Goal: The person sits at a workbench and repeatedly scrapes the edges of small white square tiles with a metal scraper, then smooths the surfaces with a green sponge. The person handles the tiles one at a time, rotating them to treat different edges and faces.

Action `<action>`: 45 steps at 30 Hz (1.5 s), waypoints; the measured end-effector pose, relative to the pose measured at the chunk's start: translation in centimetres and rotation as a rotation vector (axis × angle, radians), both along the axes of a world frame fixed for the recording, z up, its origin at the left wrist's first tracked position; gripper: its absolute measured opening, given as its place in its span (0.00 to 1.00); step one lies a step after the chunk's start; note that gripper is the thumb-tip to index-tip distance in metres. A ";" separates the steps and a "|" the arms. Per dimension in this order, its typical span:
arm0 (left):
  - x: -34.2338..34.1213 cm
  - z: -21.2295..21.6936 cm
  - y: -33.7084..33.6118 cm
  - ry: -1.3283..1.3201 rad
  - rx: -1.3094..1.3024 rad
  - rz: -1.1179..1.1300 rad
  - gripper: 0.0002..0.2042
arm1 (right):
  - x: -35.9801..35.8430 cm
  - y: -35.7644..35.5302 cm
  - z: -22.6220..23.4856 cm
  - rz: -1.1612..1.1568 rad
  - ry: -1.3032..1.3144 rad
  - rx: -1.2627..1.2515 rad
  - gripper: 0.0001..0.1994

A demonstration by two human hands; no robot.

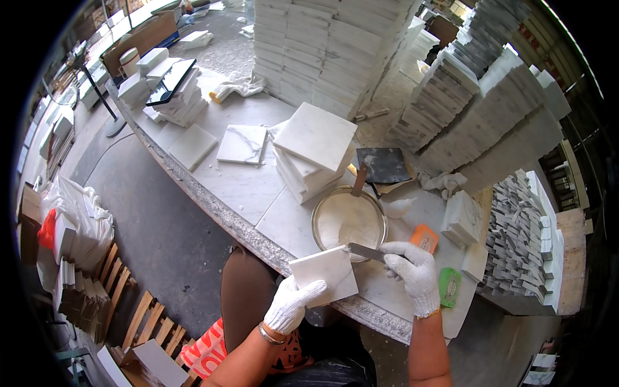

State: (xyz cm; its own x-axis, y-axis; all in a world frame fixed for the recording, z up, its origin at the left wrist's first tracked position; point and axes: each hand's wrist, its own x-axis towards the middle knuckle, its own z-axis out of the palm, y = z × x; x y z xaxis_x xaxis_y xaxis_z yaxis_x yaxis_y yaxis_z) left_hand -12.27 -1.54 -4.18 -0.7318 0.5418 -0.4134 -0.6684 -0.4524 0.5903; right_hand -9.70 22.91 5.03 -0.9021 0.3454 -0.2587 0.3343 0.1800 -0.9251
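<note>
My left hand (290, 305), in a white knit glove, grips a square white marble tile (327, 276) by its lower left side, tilted up over the table's front edge. My gloved right hand (414, 271) is closed round a putty knife (365, 251). The knife's flat grey blade reaches left to the tile's upper right corner, with a little white paste near its tip. Just beyond the tile sits a round metal bowl (314, 221) of pale cream paste. A second scraper (360, 179) with a brown, rusty-looking surface leans on the bowl's far rim.
A stack of square tiles (316, 137) stands behind the bowl, with loose tiles (242, 144) to its left. A phone (171, 82) lies on another stack. Orange (424, 238) and green (449, 287) blocks lie right of the bowl, below a dark sheet (383, 165). Tall slab stacks (316, 51) rise behind.
</note>
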 end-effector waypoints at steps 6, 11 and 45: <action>0.0 -0.3 0.1 0.003 -0.002 0.002 0.22 | 0.3 -0.1 0.6 -0.053 -0.014 -0.011 0.11; 0.0 -0.1 0.0 -0.006 -0.004 0.001 0.22 | -0.4 0.1 0.4 -0.043 0.036 0.013 0.11; 0.0 -0.3 0.1 -0.004 -0.002 0.022 0.22 | -0.2 -0.5 -0.1 0.095 0.302 0.443 0.10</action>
State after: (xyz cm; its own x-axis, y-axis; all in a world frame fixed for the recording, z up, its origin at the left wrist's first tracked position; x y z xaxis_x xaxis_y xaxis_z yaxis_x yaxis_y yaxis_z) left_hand -12.25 -1.41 -4.43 -0.7416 0.5250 -0.4176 -0.6610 -0.4658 0.5883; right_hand -9.89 22.39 4.92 -0.9462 0.2762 0.1684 0.0291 0.5912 -0.8060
